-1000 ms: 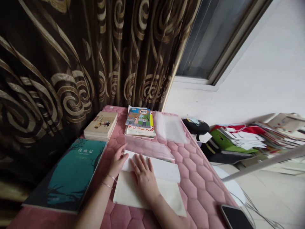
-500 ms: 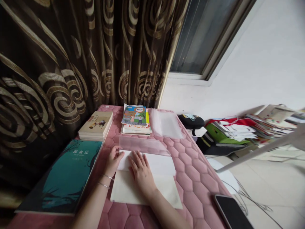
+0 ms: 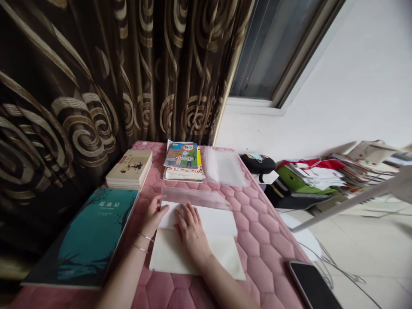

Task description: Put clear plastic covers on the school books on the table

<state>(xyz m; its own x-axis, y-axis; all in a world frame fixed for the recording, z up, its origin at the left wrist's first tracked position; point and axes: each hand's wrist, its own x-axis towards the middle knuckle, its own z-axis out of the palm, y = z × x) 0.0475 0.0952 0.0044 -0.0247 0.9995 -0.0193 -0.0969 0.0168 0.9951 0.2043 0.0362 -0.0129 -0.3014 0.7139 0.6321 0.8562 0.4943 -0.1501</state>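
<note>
Book point(image 3: 222, 245), beneath right grip point(image 3: 192, 234), far-left corner at left grip point(image 3: 156, 215)

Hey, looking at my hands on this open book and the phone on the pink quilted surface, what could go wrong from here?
The white page of the open book could crease under the right hand if pressed unevenly. The clear plastic sheet at the book's far edge, near the left hand, looks thin and might wrinkle or slip. The phone lies near the edge of the pink quilted surface, so a bump could knock it off.
</note>
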